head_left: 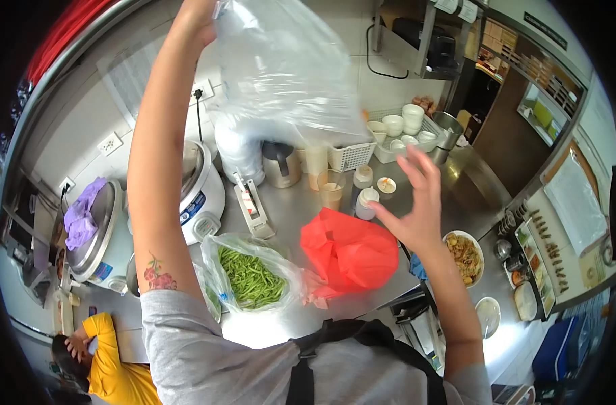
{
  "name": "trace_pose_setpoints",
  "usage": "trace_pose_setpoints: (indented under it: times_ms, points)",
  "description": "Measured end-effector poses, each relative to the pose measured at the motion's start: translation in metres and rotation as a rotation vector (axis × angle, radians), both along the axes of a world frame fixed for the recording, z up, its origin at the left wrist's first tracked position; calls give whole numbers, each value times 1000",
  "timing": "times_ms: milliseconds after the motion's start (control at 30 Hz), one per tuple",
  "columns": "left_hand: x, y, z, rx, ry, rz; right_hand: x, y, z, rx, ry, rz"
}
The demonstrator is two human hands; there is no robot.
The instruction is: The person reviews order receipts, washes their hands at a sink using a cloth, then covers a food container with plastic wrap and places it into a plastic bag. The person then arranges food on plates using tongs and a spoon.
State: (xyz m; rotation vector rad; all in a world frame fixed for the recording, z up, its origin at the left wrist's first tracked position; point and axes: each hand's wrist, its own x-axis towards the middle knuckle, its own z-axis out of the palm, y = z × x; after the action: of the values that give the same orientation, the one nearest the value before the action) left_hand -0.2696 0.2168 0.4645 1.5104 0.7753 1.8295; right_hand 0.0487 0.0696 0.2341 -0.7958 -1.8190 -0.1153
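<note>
A large clear plastic bag hangs from my left hand, raised at the top edge of the view; its fingers are partly out of frame. My right hand is held over the counter with its fingers apart and nothing in them. Just left of it sits a red plastic bag, its contents hidden. An open clear bag of cut green vegetables lies to the left of the red one. A white-capped bottle stands near my right fingertips.
Behind stand a mandoline slicer, a steel jug, a cup of brown liquid and a basket of white bowls. Cookers line the left. At right is a bowl of food. A person in yellow is at lower left.
</note>
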Motion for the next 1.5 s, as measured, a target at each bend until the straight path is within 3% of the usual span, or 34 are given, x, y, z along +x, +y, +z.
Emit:
trace_pose_setpoints:
  times_ms: [33,67,167,267,367,433,500,600,633,733,767,833,867,933,1033,1133,1167,1267,1300,1367,1400,1467,1500]
  points:
    - [8,4,0,-2,-34,-141,-10,2,15,120,-30,-13]
    - [18,4,-2,-33,-16,-132,-19,4,27,241,-62,-28]
    - [56,-13,-18,-124,42,-102,-36,15,41,277,42,-45]
    - [82,-37,-45,-220,105,-69,-27,10,52,-22,274,85]
    - [67,-33,-81,-114,11,-10,-6,-5,45,-60,167,-31]
    - [78,-80,-117,174,-119,320,13,-16,18,-155,76,-194]
    - [123,-151,-157,325,100,443,25,-41,-2,-303,46,-278]
    - [181,-215,-213,144,827,211,51,-89,-36,-512,-55,-190]
    - [191,-212,-243,43,935,50,62,-111,-44,-617,-44,-65]
    - [197,-197,-346,-47,870,-406,103,-168,-86,-981,371,448]
    - [203,-210,-352,-127,810,-548,110,-187,-113,-989,709,530]
    - [213,-240,-360,-306,688,-815,103,-223,-132,-1031,995,374]
    - [219,-251,-368,-242,788,-768,98,-239,-142,-1039,1137,298]
    - [235,-269,-386,-91,975,-675,94,-265,-180,-899,1096,-38]
    - [259,-288,-391,-804,910,-1279,101,-303,-231,-681,1093,-567]
    - [284,-341,-401,-837,637,-1609,104,-346,-245,-886,675,-1057]
    - [294,-358,-398,-759,544,-1690,96,-355,-237,-857,662,-1087]
    - [303,-372,-438,-172,904,-1139,105,-403,-318,-660,593,-753]
    - [306,-369,-446,-171,990,-978,103,-420,-305,-963,1345,-341]
    - [304,-350,-459,-162,1141,-625,94,-443,-281,-816,1730,211]
    - [299,-352,-473,-109,1128,-606,91,-451,-266,-714,1890,506]
    - [287,-363,-490,-2,1114,-588,73,-449,-238,-720,1942,156]
    - [285,-370,-491,-347,856,-870,72,-450,-238,-710,1906,-66]
